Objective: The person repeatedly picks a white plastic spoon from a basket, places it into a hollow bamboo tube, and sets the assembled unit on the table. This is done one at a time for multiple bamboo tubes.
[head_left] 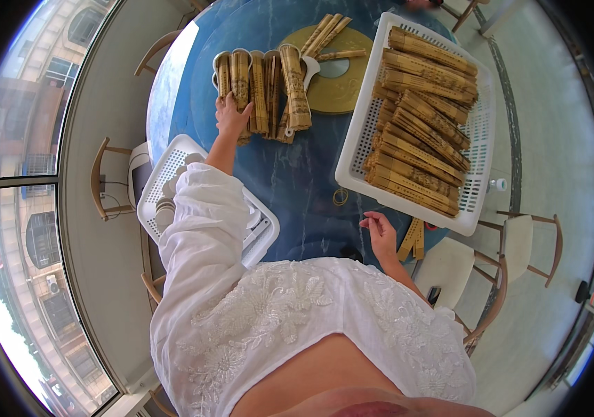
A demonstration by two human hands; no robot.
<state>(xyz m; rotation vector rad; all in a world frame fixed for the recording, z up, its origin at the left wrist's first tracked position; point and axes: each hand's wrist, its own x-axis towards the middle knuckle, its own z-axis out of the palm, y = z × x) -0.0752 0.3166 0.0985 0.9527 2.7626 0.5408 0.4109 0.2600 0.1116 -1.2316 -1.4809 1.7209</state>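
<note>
My left hand [231,117] reaches over the lower ends of a row of carved bamboo slat bundles, which look like folding-fan ribs. Its fingers and thumb are spread and rest on the nearest bundle [240,73], not closed round it. To the right in that row stands a thicker bundle [295,87] with a dark carved pattern. White ring-like pieces show round the tops of some bundles. My right hand [382,240] hovers at the near table edge, fingers loosely bent and apart, with nothing visible in them. Beside it lie a few loose bamboo slats [412,238].
A large white plastic basket [348,156] piled with bamboo bundles stands at right. At left, a smaller white basket [267,221] holds white pieces, partly behind my sleeve. A gold disc [352,90] carries more slats. A thin yellow band [340,197] lies on the blue table [297,187]. Wooden chairs surround it.
</note>
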